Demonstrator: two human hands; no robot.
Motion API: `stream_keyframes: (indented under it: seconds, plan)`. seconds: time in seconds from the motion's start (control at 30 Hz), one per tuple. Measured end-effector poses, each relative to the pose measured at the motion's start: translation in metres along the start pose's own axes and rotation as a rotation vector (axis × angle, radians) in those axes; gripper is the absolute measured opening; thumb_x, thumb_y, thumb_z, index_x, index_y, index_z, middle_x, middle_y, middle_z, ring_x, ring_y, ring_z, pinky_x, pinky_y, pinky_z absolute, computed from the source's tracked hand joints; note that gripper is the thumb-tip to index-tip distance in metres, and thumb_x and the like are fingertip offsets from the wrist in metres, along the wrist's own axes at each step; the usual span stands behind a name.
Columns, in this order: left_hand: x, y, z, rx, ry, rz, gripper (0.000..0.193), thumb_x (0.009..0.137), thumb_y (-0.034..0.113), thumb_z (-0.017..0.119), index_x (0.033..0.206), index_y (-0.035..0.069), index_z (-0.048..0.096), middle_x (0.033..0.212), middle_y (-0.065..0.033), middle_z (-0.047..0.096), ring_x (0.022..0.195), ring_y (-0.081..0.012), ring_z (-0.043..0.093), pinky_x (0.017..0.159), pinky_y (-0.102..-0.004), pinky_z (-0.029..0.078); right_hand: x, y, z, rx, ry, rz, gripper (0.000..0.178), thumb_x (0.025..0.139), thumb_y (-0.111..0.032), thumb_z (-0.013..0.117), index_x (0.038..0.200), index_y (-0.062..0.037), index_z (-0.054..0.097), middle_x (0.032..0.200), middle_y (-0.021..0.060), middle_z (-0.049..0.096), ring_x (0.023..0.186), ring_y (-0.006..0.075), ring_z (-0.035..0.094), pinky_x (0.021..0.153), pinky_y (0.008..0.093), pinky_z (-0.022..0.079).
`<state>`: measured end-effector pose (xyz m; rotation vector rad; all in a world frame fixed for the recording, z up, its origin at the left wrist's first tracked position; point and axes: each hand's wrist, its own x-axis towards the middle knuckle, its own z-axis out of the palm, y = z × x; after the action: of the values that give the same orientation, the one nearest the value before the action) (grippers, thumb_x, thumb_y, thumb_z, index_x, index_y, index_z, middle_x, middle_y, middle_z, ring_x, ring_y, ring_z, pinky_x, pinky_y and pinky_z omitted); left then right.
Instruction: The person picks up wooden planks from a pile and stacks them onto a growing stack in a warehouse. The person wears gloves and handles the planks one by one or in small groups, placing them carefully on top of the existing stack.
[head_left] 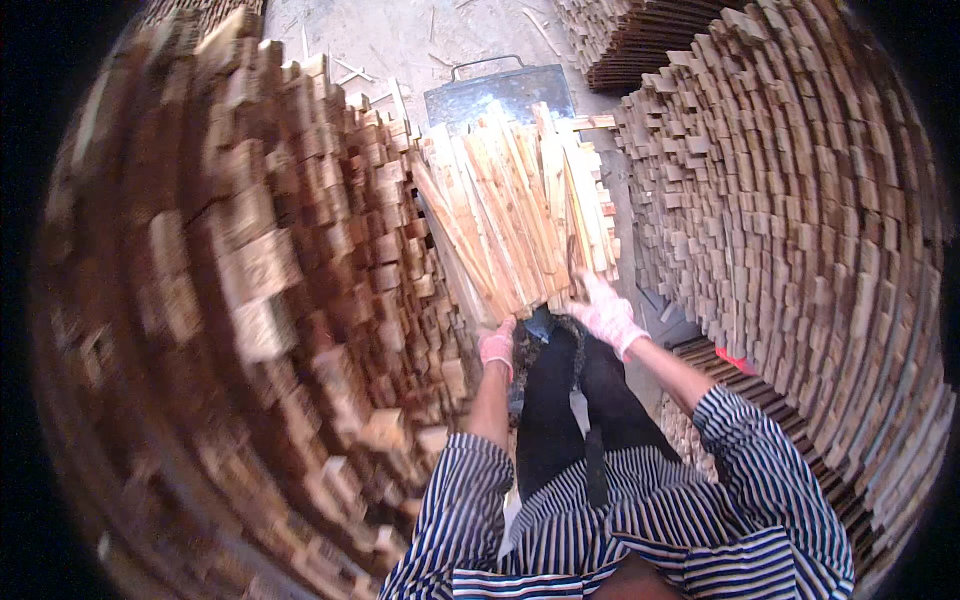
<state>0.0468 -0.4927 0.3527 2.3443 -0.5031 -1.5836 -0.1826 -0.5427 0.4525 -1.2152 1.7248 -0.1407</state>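
A load of pale wooden strips [510, 205] lies lengthwise in front of me, fanned slightly at its far end. It rests on a dark metal carrier whose plate [500, 92], with a bent bar handle, shows beyond the strips. My left hand [497, 348], in a pink and white glove, is closed at the load's near left corner, thumb up against the strip ends. At the near right corner my right hand [606, 314], gloved alike, grips the strip ends with thumb and fingers on either side. The undersides of the strips and some fingertips are hidden.
Tall stacks of wooden strips [265, 270] rise close on my left, blurred in part. Another high stack [780, 190] curves along the right, and a further stack [640, 40] stands behind it. Loose wood scraps [540, 30] litter the concrete floor ahead.
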Motion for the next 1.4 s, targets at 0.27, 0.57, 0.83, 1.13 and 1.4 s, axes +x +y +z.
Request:
stream_keyframes:
  seconds: [0.27,0.57,0.83,1.13,1.4]
  plan:
    - [0.086,-0.011,0.023,-0.069,0.058,0.116,0.048,0.09,0.027,0.069,0.125,-0.003,0.057,0.09,-0.015,0.07,0.074,-0.018,0.066,0.065,-0.0322,0.053,0.099,0.041,0.081,-0.022,-0.267,-0.064,0.081,0.082,-0.046,0.067,0.148,-0.0105,0.036,0.142,0.0254,0.047,0.132,0.038,0.047,0.107,0.0421,0.04]
    - [0.03,-0.044,0.068,0.112,0.007,0.399,0.077,0.086,0.033,0.072,0.145,-0.002,0.036,0.143,-0.026,0.044,0.134,-0.0355,0.043,0.111,-0.0396,0.035,0.113,0.019,0.056,0.229,-0.36,0.123,0.082,0.069,-0.036,0.079,0.137,-0.0037,0.046,0.112,0.0179,0.066,0.104,0.0259,0.063,0.089,0.0348,0.051]
    - [0.115,0.006,0.055,0.512,0.326,0.257,0.094,0.083,0.026,0.073,0.154,0.004,0.016,0.147,-0.0289,0.037,0.128,-0.0437,0.048,0.107,-0.0397,0.042,0.111,0.046,0.045,0.483,-0.279,0.027,0.099,0.069,-0.032,0.087,0.148,-0.0055,0.033,0.121,0.0166,0.062,0.103,0.0234,0.062,0.091,0.0331,0.051]
    - [0.032,-0.038,0.056,0.066,-0.085,0.449,0.069,0.093,0.034,0.065,0.147,0.001,0.037,0.146,-0.0192,0.045,0.135,-0.0293,0.044,0.112,-0.0389,0.035,0.144,0.052,0.058,0.796,-0.543,0.064,0.084,0.081,-0.027,0.079,0.147,-0.002,0.035,0.121,0.0077,0.057,0.108,0.0149,0.055,0.095,0.0282,0.045]
    - [0.152,-0.092,-0.002,0.168,0.327,0.061,0.105,0.073,0.043,0.081,0.149,-0.005,0.026,0.146,-0.0293,0.041,0.133,-0.039,0.044,0.111,-0.041,0.036,0.138,0.044,0.027,0.788,-0.595,0.204,0.101,0.076,-0.024,0.082,0.154,-0.0025,0.022,0.123,0.01,0.059,0.108,0.0146,0.057,0.095,0.0283,0.047]
